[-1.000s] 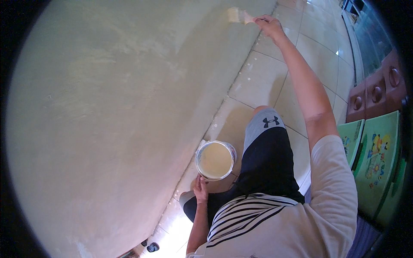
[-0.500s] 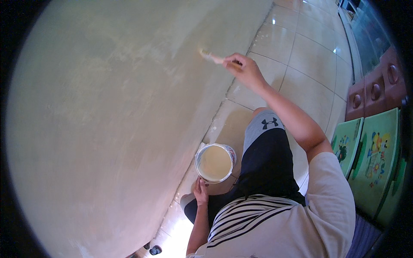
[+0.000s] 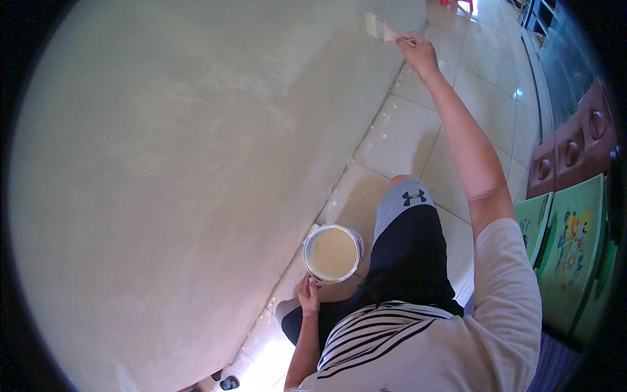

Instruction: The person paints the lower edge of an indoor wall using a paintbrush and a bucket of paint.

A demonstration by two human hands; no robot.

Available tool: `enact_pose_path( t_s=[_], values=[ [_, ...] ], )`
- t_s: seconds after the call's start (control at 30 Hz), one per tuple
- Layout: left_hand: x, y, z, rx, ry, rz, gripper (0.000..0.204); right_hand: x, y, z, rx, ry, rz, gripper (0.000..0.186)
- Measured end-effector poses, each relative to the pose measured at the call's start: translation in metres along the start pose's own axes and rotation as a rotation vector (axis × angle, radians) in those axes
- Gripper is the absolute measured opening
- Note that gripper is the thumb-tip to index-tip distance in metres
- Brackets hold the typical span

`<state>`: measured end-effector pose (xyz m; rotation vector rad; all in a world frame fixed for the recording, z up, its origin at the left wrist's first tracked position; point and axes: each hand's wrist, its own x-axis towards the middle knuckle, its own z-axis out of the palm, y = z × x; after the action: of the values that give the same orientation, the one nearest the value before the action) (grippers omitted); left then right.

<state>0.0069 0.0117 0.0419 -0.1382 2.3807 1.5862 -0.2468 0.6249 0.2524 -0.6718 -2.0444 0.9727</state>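
Observation:
My right hand (image 3: 417,52) is closed round the handle of a paintbrush (image 3: 376,27), arm stretched far forward. The pale, wide bristle end is at the wall (image 3: 215,163), high up near its far end; whether it touches cannot be made out. Down by my knees, my left hand (image 3: 309,296) grips the near rim of a round white bucket (image 3: 334,254) of cream-coloured paint. The bucket is close beside the wall's foot, and its side is mostly hidden from above. Lighter streaks and patches mark the wall.
Glossy cream floor tiles (image 3: 385,138) run along the wall, with white spots near its base. At the right stand green drawers (image 3: 578,261) with cartoon pictures and brown drawers (image 3: 571,153). A red object (image 3: 462,5) lies at the far end; a small dark object (image 3: 229,383) sits at lower left.
My right hand has carried the paintbrush farther forward and to the right along the wall, with the arm straightening. My left hand stays on the bucket.

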Motion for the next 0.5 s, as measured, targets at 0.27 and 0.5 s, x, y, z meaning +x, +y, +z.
enact_pose_path(
  t_s=[0.27, 0.5],
  values=[
    [0.001, -0.005, 0.003, -0.004, 0.015, 0.04, 0.048, -0.079, -0.089, 0.025, 0.262, -0.029, -0.181, 0.017],
    [0.006, -0.016, 0.002, -0.048, 0.002, 0.071, 0.048, -0.183, -0.14, -0.011, 0.379, -0.267, -0.277, 0.023]
  ],
)
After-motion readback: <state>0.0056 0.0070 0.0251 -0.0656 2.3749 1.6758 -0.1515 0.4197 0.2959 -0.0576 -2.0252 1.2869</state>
